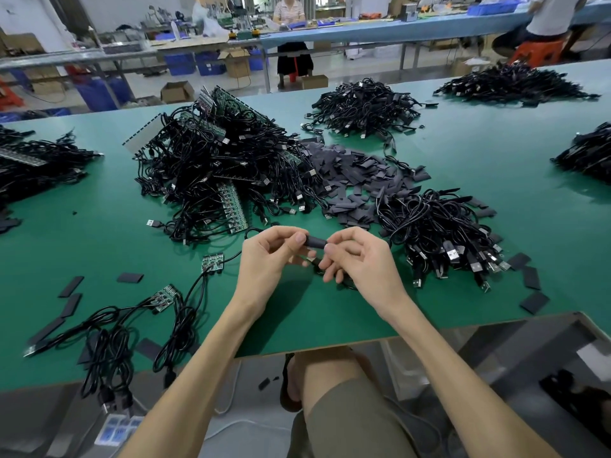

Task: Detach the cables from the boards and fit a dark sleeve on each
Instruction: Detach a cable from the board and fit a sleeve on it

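Between my two hands, above the green table [99,226], is a short dark sleeve [315,242]. My left hand [267,259] pinches its left end with thumb and fingers. My right hand [357,259] pinches its right end. A thin black cable [256,231] loops out behind my left hand, and more of it lies under my right hand. A large heap of black cables still joined to green boards [224,166] lies behind my hands. Loose dark sleeves [357,180] are piled to its right.
A bundle of cables with USB plugs [439,236] lies right of my hands. Two small green boards [212,262] with cables trail off at the near left. Scattered sleeves lie around. More cable heaps [363,107] sit further back. People sit at far benches.
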Demonstrator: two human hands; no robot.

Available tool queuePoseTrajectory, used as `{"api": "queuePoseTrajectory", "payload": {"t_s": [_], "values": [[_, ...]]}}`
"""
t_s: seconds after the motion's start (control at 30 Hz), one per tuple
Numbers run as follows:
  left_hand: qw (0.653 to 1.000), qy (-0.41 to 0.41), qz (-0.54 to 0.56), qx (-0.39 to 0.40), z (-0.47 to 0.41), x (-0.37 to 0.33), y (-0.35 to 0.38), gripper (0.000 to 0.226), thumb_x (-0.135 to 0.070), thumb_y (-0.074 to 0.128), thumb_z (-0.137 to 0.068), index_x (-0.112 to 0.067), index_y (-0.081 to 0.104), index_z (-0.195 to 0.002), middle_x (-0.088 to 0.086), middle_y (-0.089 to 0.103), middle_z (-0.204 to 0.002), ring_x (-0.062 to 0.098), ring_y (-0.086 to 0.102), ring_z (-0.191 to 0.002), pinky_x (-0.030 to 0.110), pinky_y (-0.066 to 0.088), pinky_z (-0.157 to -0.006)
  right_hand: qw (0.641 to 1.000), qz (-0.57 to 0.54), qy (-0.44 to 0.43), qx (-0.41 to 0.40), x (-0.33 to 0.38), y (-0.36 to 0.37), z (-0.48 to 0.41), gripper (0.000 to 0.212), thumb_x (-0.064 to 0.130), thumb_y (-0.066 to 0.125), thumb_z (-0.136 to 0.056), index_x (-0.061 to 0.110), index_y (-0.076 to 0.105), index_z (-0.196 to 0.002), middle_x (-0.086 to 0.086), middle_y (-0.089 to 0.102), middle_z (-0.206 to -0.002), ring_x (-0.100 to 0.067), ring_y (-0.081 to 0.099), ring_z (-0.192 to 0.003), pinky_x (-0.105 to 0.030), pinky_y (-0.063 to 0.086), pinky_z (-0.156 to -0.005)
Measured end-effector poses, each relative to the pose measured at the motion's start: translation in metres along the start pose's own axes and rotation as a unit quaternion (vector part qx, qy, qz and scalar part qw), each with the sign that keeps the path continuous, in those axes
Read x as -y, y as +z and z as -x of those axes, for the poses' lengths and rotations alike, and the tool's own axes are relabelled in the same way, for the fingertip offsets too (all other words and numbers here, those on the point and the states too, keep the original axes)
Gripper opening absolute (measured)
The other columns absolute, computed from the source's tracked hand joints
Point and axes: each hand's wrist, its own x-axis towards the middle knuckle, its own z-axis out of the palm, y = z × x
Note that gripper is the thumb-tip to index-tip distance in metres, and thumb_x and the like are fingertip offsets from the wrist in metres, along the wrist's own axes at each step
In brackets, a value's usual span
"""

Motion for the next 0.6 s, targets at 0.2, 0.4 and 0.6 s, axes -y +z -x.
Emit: {"api": "queuePoseTrajectory", "payload": {"t_s": [0.2, 0.4, 0.6], "values": [[0.890, 0.112, -0.411, 0.162, 0.002, -0.005, 0.006, 0.047, -0.047, 0.080, -0.080, -0.030, 0.068, -0.123, -0.015, 0.067, -0.123, 0.006, 0.055, -0.116, 0.026, 0.032, -0.096, 0.992, -0.081, -0.063, -0.075, 0.006, -0.006, -0.001, 0.004, 0.013, 0.057, -0.104, 0.011, 0.059, -0.101, -0.017, 0.073, -0.081, -0.029, 0.071, -0.065, -0.027, 0.054, -0.059], [0.818, 0.225, -0.502, 0.170, 0.010, 0.000, 0.033, 0.028, -0.033, 0.067, -0.097, -0.018, 0.069, -0.120, -0.002, 0.069, -0.109, 0.023, 0.060, -0.104, 0.032, 0.039, -0.091, 0.982, -0.095, -0.081, -0.139, 0.007, -0.006, -0.002, 0.007, 0.014, 0.053, -0.107, 0.008, 0.057, -0.106, -0.017, 0.073, -0.089, -0.033, 0.075, -0.079, -0.030, 0.057, -0.069], [0.915, 0.189, -0.354, 0.043, -0.002, -0.016, 0.024, 0.019, -0.012, 0.069, -0.096, -0.011, 0.075, -0.113, -0.008, 0.061, -0.085, 0.010, 0.058, -0.074, 0.022, 0.045, -0.073, 0.981, -0.080, -0.023, -0.178, 0.000, -0.005, -0.007, 0.024, 0.012, 0.039, -0.111, 0.006, 0.057, -0.125, -0.013, 0.073, -0.115, -0.024, 0.072, -0.107, -0.033, 0.056, -0.092]]}}
